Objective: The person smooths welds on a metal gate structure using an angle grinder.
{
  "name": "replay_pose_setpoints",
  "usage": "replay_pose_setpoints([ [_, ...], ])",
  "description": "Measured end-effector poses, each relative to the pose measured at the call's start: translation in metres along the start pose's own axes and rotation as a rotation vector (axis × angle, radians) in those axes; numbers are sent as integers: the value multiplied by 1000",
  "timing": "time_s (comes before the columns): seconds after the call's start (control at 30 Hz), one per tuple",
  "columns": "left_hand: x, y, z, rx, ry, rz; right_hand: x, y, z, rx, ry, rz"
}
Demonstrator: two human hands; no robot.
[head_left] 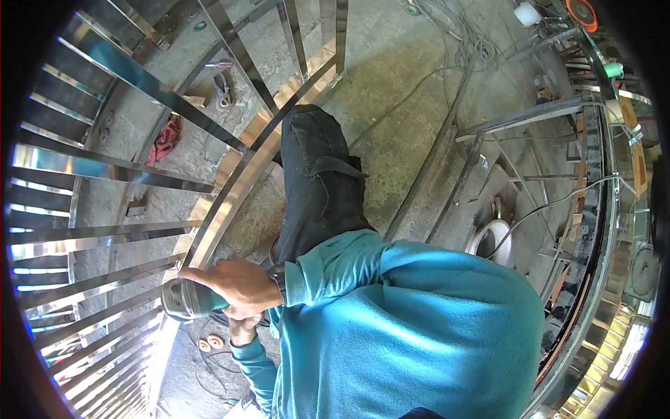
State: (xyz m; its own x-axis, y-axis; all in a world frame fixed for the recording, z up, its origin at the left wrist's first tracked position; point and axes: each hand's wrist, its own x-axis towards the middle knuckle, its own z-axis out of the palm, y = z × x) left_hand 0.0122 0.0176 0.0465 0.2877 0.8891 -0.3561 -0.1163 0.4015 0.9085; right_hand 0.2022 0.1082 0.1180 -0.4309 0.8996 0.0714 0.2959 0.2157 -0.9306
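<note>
An angle grinder (183, 299) with a grey metal head and a green body is at the polished metal railing (234, 178). Over the top of its body lies my right hand (241, 283), with the fingers wrapped around it and reaching toward the head. My left hand (244, 329) is just below, closed around the tool's body and partly covered by the right hand. The grinder's head is close to the curved rail and the bars; whether its disc touches the metal is hidden.
Two small discs (210, 343) and a cable lie on the concrete floor below my hands. Beyond the bars are a red cloth (165, 140) and pliers (223, 91). A metal frame (520, 122) stands at right, near a round white basin (492, 241). Cables (474, 49) lie at the top.
</note>
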Motion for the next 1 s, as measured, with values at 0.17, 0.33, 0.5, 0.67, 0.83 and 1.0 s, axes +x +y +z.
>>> replay_pose_setpoints([
  [0.17,16,7,2,250,18,240,-11,8,30,-159,137,61],
  [0.33,35,6,19,455,48,504,-26,10,-46,249,-37,-100],
  [0.5,30,14,44,307,-18,404,-72,123,-218,-229,931,143],
  [0.67,29,-22,29,73,95,417,-231,306,-264,-68,1483,1359],
  [0.83,46,-27,25,84,100,414,-363,442,-173,-52,898,1992],
  [1.0,47,-30,18,113,88,357,-366,485,-133,-372,360,1520],
])
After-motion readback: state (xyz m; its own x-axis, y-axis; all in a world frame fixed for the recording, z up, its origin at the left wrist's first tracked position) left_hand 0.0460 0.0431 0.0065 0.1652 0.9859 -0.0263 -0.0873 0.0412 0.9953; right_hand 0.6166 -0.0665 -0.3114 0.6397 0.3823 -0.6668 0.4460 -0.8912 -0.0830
